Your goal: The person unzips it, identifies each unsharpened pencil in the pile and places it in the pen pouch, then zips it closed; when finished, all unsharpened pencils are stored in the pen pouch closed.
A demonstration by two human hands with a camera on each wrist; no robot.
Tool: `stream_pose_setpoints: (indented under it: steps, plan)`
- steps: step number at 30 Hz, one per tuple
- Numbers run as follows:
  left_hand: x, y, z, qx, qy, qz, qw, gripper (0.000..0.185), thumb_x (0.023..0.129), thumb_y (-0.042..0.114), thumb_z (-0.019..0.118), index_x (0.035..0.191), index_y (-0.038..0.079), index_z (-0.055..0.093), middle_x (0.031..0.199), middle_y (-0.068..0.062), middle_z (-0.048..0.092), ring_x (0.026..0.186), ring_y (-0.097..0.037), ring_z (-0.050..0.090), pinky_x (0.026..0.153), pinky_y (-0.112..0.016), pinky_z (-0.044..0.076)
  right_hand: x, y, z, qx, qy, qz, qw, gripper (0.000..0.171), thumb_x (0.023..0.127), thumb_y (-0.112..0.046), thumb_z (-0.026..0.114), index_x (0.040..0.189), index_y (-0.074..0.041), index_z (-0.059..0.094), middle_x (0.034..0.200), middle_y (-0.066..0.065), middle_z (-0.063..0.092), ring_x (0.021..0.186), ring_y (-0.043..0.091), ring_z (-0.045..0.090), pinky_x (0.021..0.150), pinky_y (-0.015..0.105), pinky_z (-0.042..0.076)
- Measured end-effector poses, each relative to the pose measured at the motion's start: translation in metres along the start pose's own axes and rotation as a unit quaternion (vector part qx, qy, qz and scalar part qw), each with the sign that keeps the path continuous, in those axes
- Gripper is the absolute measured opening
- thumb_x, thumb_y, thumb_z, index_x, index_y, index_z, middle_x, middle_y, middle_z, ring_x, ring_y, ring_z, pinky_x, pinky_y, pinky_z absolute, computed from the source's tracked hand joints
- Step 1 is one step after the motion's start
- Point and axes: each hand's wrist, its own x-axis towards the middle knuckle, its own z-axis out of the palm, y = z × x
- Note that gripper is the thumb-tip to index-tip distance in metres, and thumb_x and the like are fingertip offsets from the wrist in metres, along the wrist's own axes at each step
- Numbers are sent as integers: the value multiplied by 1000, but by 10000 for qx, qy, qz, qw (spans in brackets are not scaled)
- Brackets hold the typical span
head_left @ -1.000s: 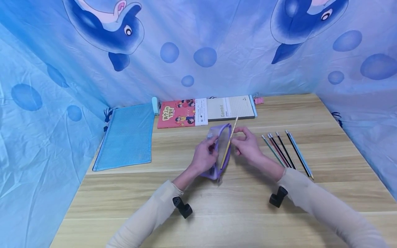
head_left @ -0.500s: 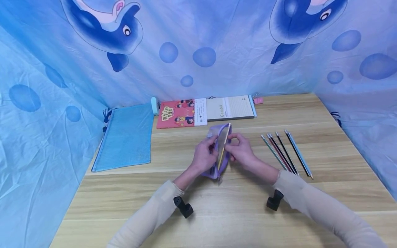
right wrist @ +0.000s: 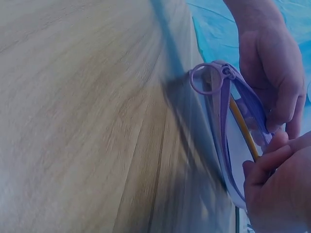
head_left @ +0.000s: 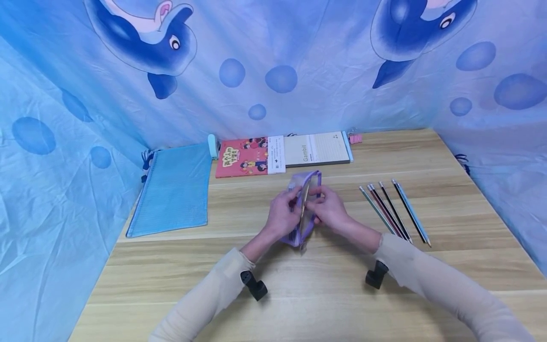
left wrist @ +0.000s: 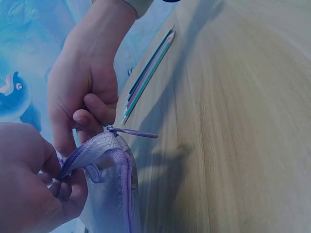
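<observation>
A purple mesh pencil pouch stands on edge at the middle of the wooden table. My left hand grips its left wall, curled over the open zip edge. My right hand is curled at the pouch's right side, its fingertips on a yellow pencil that lies almost wholly inside the pouch. In the right wrist view the pencil runs down between the mesh walls to my right hand. The zip's ring pull hangs at the near end.
Several pencils lie side by side to the right of my hands. A blue mesh pouch lies at the left edge. A red book, a Gambit notepad and a pink clip sit along the back by the blue cloth backdrop.
The yellow pencil, which stuck out above the pouch, has slid down into it. My right hand has moved left and closed in against the pouch. The left hand has kept its grip.
</observation>
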Motion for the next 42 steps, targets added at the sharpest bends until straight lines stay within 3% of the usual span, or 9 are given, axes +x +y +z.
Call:
stream_pose_setpoints:
  steps: [9,15,20,29,35,42]
  plan:
    - [-1,-1,-2,-110,-8,-57,9999,59,77,-12,61,135,-6,58,94,-17,63,83,-27,59,74,-33,54,-1,-2,1,-825,-153,-206,9963,35,92,-7,64,125,3,63,92,20,68,50,15,58,43,25,48]
    - [-1,-2,-1,-117,2,-29,9999,59,76,-12,61,135,-6,58,93,-19,63,82,-26,59,72,-32,54,-2,0,-15,-628,-274,-176,9975,31,95,-7,59,124,5,62,98,19,68,58,18,58,49,29,51]
    - [-1,-2,0,-106,-57,-4,9999,59,76,-12,60,135,-5,58,92,-15,63,81,-25,58,70,-30,53,-2,3,-49,-778,-199,-223,9965,31,99,-9,56,126,6,59,101,19,68,64,21,60,52,28,52]
    - [-2,-2,0,46,-78,163,9998,57,77,-12,61,133,-5,60,91,-14,64,81,-24,57,69,-31,51,-2,10,-133,-1435,181,-31,9895,36,103,-15,50,128,11,53,104,24,68,63,17,61,51,26,51]
    - [-2,-2,0,52,-131,190,9997,56,77,-12,61,133,-6,60,92,-15,64,82,-25,57,70,-31,52,-7,16,-176,-1696,397,-85,9847,38,100,-15,48,126,14,51,93,17,71,60,17,63,49,26,50]
    - [-1,-3,0,46,-169,117,9998,57,78,-11,61,135,-4,59,93,-14,65,83,-25,58,71,-31,52,-15,23,-218,-2387,171,14,9710,38,100,-14,52,125,14,46,89,15,71,62,24,67,46,30,49]
